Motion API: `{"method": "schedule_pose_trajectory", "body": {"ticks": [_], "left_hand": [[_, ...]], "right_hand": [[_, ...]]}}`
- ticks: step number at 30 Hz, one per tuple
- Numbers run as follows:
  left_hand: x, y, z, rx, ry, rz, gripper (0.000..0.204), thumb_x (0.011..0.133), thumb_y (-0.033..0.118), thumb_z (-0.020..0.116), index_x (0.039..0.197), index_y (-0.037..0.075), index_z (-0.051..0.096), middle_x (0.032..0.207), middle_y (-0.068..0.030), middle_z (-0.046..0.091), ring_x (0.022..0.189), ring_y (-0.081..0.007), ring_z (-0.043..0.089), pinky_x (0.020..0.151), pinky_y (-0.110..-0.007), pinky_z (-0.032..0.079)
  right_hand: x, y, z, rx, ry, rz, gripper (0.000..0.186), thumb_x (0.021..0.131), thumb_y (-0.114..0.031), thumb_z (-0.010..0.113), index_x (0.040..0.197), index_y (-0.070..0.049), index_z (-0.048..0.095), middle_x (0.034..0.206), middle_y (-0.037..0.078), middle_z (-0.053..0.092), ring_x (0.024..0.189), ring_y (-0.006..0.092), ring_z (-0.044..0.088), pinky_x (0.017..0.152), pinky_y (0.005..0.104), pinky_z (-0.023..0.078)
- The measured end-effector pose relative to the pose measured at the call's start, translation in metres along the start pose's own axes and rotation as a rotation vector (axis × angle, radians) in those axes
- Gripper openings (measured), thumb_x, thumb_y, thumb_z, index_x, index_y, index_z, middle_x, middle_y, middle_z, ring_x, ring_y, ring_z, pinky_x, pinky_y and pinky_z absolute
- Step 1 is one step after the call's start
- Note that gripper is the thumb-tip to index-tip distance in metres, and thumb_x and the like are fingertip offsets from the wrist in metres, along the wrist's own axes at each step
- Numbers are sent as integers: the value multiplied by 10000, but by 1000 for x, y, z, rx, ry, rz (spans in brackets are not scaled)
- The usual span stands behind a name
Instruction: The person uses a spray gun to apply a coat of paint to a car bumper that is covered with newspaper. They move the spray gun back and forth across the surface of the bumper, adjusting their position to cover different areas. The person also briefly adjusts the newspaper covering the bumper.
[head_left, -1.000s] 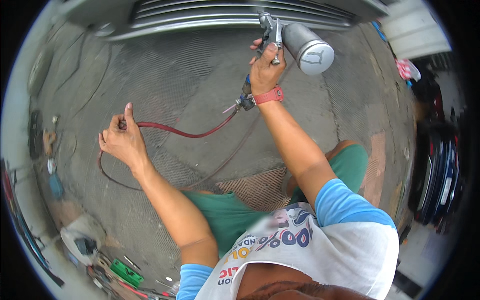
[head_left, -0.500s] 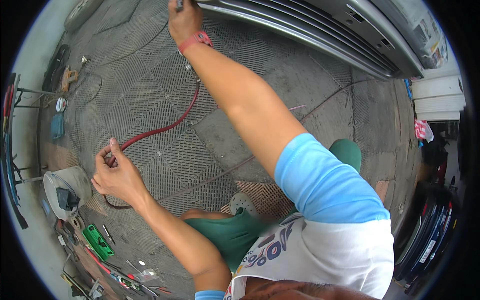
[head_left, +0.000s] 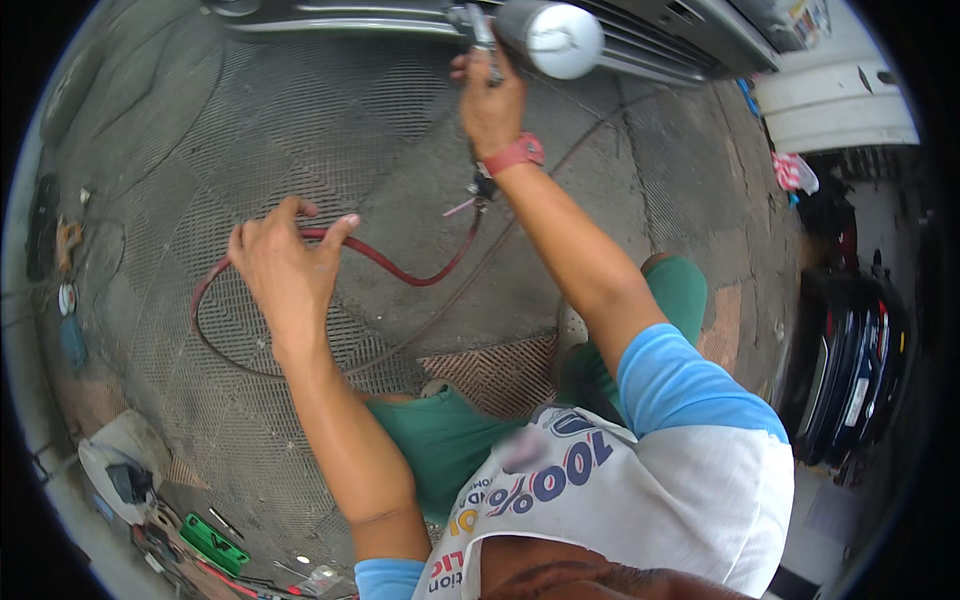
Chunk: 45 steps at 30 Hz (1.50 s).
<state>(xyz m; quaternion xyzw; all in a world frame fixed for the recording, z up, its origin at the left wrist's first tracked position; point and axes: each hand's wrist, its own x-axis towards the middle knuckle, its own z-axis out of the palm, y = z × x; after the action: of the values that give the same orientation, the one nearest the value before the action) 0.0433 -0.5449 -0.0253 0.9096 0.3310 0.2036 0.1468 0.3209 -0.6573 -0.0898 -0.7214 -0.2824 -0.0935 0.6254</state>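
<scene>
My right hand, a red watch on its wrist, is wrapped round the handle of a metal spray gun. A light, round-ended cup sits beside the gun, close to a grey ribbed car body panel. From below the gun's handle, a red air hose curves down and left. My left hand grips this hose loosely, thumb and fingers bent around it. Beyond that hand the hose loops back along the floor; the palm hides part of it.
Dark grid mats cover much of the floor. At the lower left are a whitish bucket, a green tool tray and scattered tools. A dark car stands at the right, below a white panel.
My right hand has swung right and down, bringing the spray gun and cup into view along the panel. My left hand has moved right and up with the hose. The view has shifted.
</scene>
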Motion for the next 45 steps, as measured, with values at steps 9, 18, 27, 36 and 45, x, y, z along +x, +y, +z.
{"method": "schedule_pose_trajectory", "body": {"ticks": [9,18,27,36,45], "left_hand": [[19,126,81,-216,-334,305,513,688,439,943,932,28,757,704,-100,638,830,-292,624,1103,-532,410],[3,227,147,-209,-386,495,479,731,364,920,1004,-2,776,916,-158,731,951,-332,658,1047,-484,435],[-12,279,146,-132,-463,465,440,834,319,848,1095,-16,737,991,-171,712,980,-353,647,992,-468,448],[-5,276,79,19,-445,285,286,961,274,729,1032,-2,736,898,-156,682,898,-350,624,882,-457,452],[12,128,53,114,-275,142,282,974,304,720,1042,34,765,934,-129,693,975,-330,632,1073,-499,421]], "right_hand": [[41,16,-263,-182,254,88,544,1141,-451,439,1042,32,669,893,103,730,687,155,687,516,277,518],[102,90,-449,-275,422,161,591,1136,-466,431,990,60,657,887,140,743,694,191,729,472,304,549],[176,162,-596,-303,617,200,688,1122,-521,371,1080,102,659,850,180,745,680,250,752,458,342,569],[193,208,-598,-455,679,321,647,1118,-509,411,1017,81,658,773,154,719,603,227,726,434,345,577],[71,80,-344,-223,283,315,617,1137,-512,395,1096,43,661,890,124,737,729,190,727,494,311,540]]}}
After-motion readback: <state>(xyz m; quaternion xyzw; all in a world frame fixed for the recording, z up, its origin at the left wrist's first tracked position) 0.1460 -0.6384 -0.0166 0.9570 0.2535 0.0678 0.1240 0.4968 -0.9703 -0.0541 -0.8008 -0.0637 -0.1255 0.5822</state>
